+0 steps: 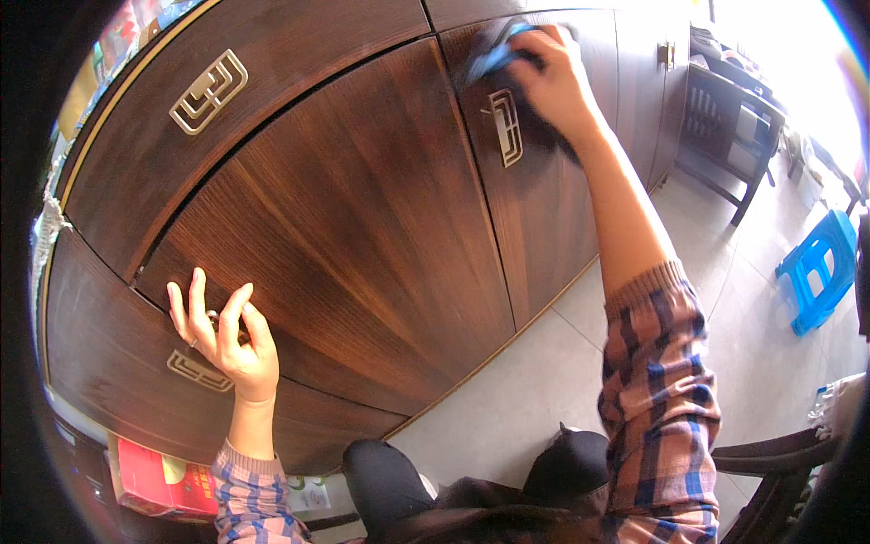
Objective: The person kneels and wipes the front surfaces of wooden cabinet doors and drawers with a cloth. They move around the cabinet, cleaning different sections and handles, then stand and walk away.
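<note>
A dark wood-grain cabinet (353, 204) with drawer and door panels spans the view before me. My right hand (554, 81) grips a blue cloth (493, 62), blurred, against the upper part of the right-hand door. Just below it is a metal fretwork handle (506, 129). My left hand (228, 333) is raised in front of the lower left panel, fingers apart and curled, holding nothing. A ring shows on one finger. Close by that wrist is a second metal handle (198, 370). Another handle (209, 92) sits on the drawer front at the upper left.
A blue plastic stool (819, 272) stands on the grey tiled floor (680, 224) at right. Behind it is a dark wooden chair (731, 126) with things on it. A red box (160, 479) lies at lower left. Dark furniture (775, 452) is at lower right.
</note>
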Demonstrator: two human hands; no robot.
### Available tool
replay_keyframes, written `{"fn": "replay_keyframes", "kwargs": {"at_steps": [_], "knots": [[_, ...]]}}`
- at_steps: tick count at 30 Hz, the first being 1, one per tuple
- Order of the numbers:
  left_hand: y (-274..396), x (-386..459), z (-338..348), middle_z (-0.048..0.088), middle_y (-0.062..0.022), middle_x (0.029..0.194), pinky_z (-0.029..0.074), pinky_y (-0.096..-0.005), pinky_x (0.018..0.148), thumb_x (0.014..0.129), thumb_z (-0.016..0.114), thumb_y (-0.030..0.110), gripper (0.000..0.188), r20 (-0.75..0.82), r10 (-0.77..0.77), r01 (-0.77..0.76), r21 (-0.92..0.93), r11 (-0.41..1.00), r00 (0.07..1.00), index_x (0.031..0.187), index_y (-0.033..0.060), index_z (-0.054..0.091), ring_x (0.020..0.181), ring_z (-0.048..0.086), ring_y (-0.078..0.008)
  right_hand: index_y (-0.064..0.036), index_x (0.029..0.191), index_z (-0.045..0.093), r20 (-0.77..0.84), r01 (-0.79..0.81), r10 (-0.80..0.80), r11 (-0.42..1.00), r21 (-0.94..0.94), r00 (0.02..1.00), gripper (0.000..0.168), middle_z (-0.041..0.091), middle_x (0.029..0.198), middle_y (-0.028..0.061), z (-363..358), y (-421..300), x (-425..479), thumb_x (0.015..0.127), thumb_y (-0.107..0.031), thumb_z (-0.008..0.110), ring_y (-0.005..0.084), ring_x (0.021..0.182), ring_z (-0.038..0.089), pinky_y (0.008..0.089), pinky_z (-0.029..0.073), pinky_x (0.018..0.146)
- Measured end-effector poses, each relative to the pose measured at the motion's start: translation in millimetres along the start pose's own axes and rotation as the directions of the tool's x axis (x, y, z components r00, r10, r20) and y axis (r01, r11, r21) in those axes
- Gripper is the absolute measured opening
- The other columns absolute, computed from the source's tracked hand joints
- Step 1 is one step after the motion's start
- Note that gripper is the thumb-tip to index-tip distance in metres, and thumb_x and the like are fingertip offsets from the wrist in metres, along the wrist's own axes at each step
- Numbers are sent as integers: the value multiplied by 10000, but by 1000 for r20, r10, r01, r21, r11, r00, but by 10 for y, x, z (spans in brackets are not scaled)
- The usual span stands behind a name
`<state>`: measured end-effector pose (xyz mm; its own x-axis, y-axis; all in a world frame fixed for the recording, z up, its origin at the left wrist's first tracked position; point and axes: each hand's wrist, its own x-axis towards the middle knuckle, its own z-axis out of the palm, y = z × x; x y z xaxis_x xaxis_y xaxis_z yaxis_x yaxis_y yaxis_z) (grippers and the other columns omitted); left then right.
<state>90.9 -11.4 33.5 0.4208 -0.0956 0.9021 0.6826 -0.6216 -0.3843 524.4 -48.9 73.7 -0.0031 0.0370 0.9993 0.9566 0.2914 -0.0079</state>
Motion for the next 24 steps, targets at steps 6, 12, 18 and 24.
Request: {"fn": "replay_keyframes", "kwargs": {"at_steps": [6,12,18,24], "knots": [[-1,67,-5,478,-121,1280,281,-450,1002,805,578,49,144,-19,-13,13,0,1000,1000,910,114,653,1269,318,-367,-13,973,579,-456,-586,475,799,-133,752,217,534,959,215,209,487,-994,781,-114,587,378,890,530,437,428,804],[-35,24,-17,483,-119,1268,266,-457,1013,792,576,36,167,-35,-12,11,-29,1000,999,910,128,651,1261,326,-368,6,1072,471,-172,-859,843,489,-151,510,254,450,1051,313,827,-1221,-1936,899,-175,427,457,1000,419,522,315,884],[-70,2,-52,480,-113,1273,220,-497,1034,801,575,60,152,-26,-15,14,-46,999,1000,902,142,653,1270,316,-369,-32,1089,578,-19,-226,229,969,98,973,417,332,1337,270,895,-1973,-775,696,-145,660,462,1284,210,545,200,1015],[-47,34,1,488,-105,1270,209,-508,1029,767,593,41,166,-78,-40,32,-91,995,996,875,144,665,1279,308,-362,-117,1194,504,-510,-498,332,837,-229,793,378,356,1347,196,878,-512,544,846,-258,544,377,1168,400,535,359,909]]}}
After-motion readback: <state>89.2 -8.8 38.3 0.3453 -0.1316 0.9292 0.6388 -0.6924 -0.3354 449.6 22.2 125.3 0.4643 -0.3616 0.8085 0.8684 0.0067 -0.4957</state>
